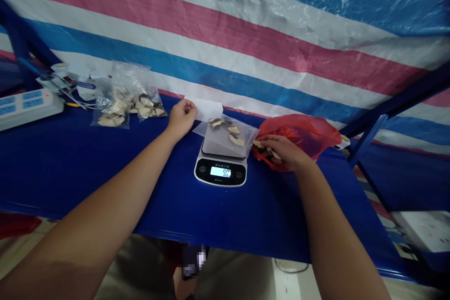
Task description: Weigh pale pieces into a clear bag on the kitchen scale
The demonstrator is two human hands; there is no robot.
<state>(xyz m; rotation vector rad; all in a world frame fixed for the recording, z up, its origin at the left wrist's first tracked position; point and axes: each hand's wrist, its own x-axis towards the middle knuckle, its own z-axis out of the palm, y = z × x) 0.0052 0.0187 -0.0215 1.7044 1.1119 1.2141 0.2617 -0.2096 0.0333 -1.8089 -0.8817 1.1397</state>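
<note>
A digital kitchen scale point(220, 172) stands on the blue table with a lit display that appears to read 9.0. On its pan lies a clear plastic bag point(225, 137) with several pale, dark-edged slices point(236, 140) that look like dried mushroom. My left hand point(182, 117) is closed, its fingertips pinched by the white paper point(206, 108) behind the scale; what they grip is unclear. At the mouth of the red plastic bag point(309, 133), my right hand point(281, 150) is closed around several more dried mushroom slices point(269, 151).
Filled clear bags of slices point(146, 105) sit at the back left, beside a power strip point(31, 107) and cables. A striped tarp point(246, 47) hangs behind the blue table point(168, 201). A blue metal strut point(367, 143) rises at the right.
</note>
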